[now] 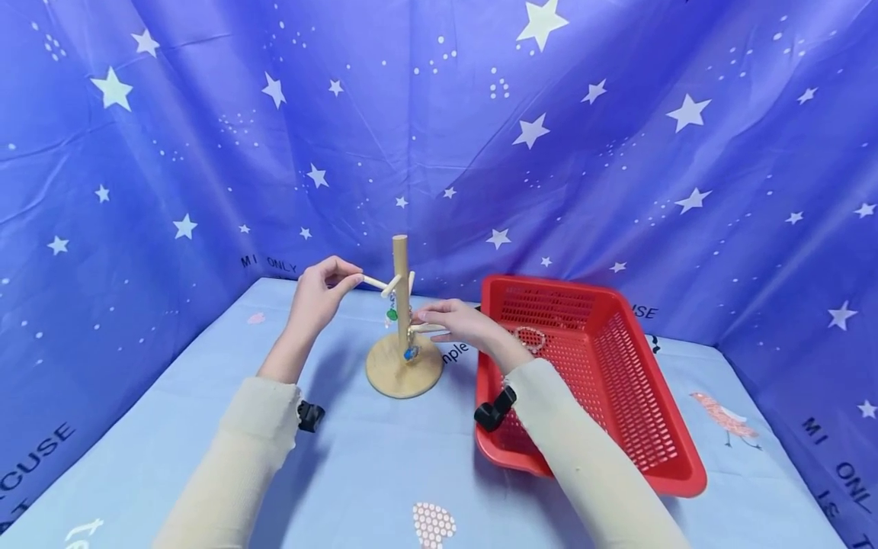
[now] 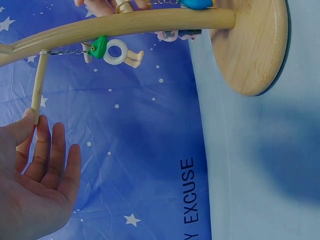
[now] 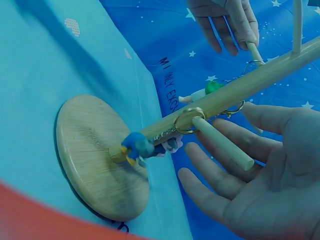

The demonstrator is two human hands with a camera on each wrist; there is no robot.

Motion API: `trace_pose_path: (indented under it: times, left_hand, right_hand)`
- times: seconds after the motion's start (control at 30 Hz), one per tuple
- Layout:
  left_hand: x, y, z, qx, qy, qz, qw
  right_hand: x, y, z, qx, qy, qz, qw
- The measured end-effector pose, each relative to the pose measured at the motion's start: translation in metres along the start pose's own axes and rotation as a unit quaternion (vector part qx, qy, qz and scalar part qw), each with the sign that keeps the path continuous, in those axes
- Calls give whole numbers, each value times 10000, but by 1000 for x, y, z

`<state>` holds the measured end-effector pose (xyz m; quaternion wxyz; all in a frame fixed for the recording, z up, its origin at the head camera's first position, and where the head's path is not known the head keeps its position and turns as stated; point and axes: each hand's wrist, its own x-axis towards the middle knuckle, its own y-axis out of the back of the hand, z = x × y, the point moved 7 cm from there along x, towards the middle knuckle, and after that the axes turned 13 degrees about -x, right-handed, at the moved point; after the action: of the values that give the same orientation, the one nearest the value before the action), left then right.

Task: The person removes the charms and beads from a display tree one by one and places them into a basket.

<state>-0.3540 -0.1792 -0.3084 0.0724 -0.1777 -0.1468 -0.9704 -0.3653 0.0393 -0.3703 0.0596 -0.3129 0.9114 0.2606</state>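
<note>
A wooden peg stand stands upright on a round base. My left hand pinches the tip of its left peg between thumb and fingers. From that peg's inner end hangs a keychain with a green-and-white figure. My right hand is beside the lower right peg, fingers mostly extended. A gold ring encircles that peg's inner end, and a blue figure keychain hangs low by the pole. Another gold ring shows near my right fingertip; contact is unclear.
A red plastic basket stands right of the stand, under my right forearm. A beaded bracelet lies in it. Blue star-printed cloth hangs behind the light-blue tabletop.
</note>
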Motion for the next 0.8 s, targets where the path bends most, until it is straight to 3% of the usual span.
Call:
trace_pose_path:
  times: [0.23, 0.53, 0.8]
  left_hand:
    - [0, 0, 2, -42, -56, -11, 10000]
    - [2, -1, 3, -43, -213, 21, 9998]
    - [2, 0, 3, -87, -258, 56, 9996]
  right_hand:
    - [3, -1, 0, 80, -101, -59, 9999]
    - [1, 8, 4, -238, -100, 229, 9994]
    - [-2, 14, 4, -84, -326, 445, 9984]
